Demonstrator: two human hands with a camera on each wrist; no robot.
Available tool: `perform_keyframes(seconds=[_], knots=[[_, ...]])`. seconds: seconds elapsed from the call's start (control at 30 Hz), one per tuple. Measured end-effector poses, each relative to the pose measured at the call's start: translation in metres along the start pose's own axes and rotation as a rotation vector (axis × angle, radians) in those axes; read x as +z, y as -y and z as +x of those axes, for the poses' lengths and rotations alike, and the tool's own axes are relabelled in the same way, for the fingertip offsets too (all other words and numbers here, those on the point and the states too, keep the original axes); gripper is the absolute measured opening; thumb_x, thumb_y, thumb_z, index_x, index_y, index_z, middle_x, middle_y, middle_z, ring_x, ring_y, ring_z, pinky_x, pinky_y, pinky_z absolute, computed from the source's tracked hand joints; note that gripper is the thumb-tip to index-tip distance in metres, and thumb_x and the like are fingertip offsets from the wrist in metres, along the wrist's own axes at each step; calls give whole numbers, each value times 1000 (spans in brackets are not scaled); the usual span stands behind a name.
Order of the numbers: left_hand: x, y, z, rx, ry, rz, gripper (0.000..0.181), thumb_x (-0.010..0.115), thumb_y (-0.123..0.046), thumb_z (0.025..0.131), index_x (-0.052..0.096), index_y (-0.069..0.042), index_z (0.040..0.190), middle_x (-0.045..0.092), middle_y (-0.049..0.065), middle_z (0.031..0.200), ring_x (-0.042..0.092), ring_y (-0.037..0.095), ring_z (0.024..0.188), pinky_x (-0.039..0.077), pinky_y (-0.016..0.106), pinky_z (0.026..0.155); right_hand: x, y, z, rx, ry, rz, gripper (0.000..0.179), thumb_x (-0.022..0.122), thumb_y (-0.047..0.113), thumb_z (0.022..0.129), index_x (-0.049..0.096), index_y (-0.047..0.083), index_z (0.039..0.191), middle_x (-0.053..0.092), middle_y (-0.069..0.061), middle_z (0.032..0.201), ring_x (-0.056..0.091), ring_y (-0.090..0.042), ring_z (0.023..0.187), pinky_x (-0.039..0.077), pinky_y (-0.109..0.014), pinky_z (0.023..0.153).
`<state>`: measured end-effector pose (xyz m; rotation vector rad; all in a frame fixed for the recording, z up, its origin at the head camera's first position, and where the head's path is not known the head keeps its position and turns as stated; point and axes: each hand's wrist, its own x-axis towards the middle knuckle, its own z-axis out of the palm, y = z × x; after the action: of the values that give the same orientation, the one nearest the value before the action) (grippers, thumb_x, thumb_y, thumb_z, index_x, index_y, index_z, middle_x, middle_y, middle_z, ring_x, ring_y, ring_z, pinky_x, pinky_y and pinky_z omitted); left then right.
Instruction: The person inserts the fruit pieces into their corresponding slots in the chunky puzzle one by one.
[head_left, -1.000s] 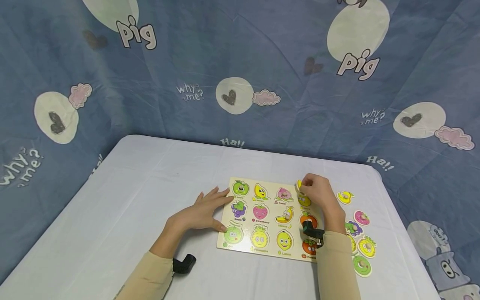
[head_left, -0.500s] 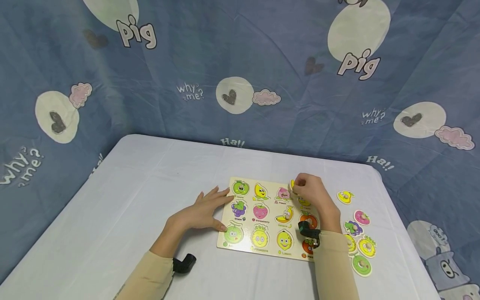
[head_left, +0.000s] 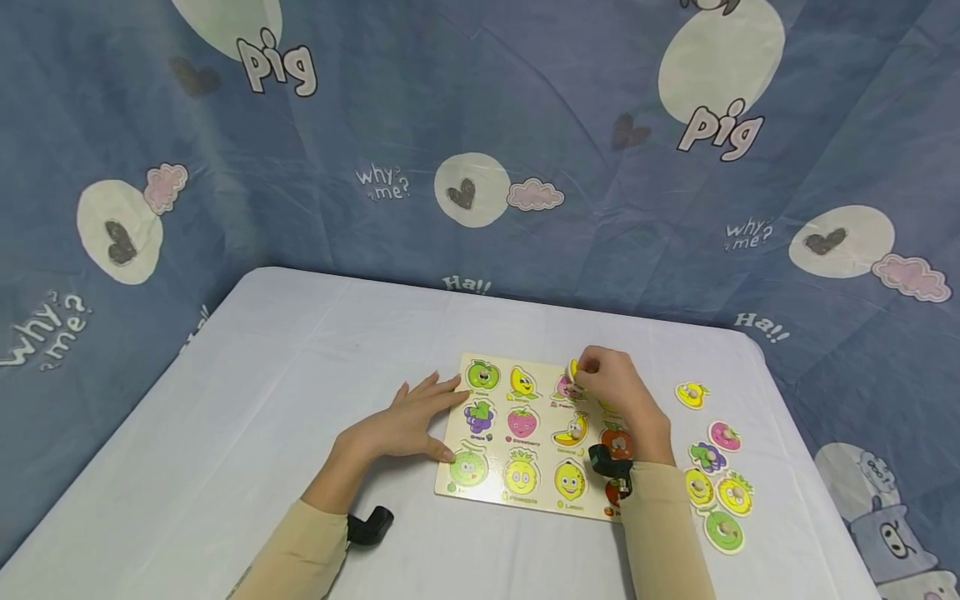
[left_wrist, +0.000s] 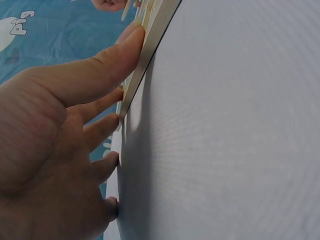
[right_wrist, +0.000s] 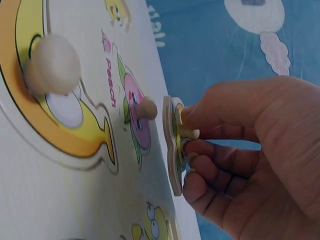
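Note:
A pale wooden fruit puzzle board (head_left: 545,454) lies on the table. My left hand (head_left: 397,425) rests at its left edge, fingers spread, thumb (left_wrist: 117,57) along the edge and two fingertips at the side. My right hand (head_left: 618,383) pinches a yellow puzzle piece (right_wrist: 172,150) by its small wooden peg (right_wrist: 190,133), standing it on edge over the top of the board. Its printed face is mostly hidden from view. Close by, the pegged peach piece (right_wrist: 137,125) sits in the board. A pegged banana piece (right_wrist: 75,132) lies lower, and an apple piece (head_left: 482,376) sits top left.
Several loose pieces lie on the white table (head_left: 225,467) right of the board: a pear (head_left: 692,395), a pink piece (head_left: 724,436), grapes (head_left: 707,456), a pineapple (head_left: 733,493) and a green round piece (head_left: 723,531). A blue printed cloth (head_left: 375,233) hangs behind.
My right hand has moved left with the yellow piece, from above the board's top right corner to over the peach. My left hand has stayed put.

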<state>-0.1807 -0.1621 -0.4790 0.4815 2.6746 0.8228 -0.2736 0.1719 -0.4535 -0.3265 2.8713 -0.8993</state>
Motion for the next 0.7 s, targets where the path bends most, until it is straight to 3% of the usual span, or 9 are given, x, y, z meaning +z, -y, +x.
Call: perform_keyframes(seconds=[0.7], knots=[[0, 0, -1, 3, -4, -6, 99, 89, -39, 67, 42, -24, 152, 25, 0, 166, 5, 28, 158, -1, 64, 123, 17, 17, 2, -63, 22, -9, 7, 64, 14, 89, 65, 14, 82, 62, -3, 77, 53, -19, 72, 44, -30, 64]])
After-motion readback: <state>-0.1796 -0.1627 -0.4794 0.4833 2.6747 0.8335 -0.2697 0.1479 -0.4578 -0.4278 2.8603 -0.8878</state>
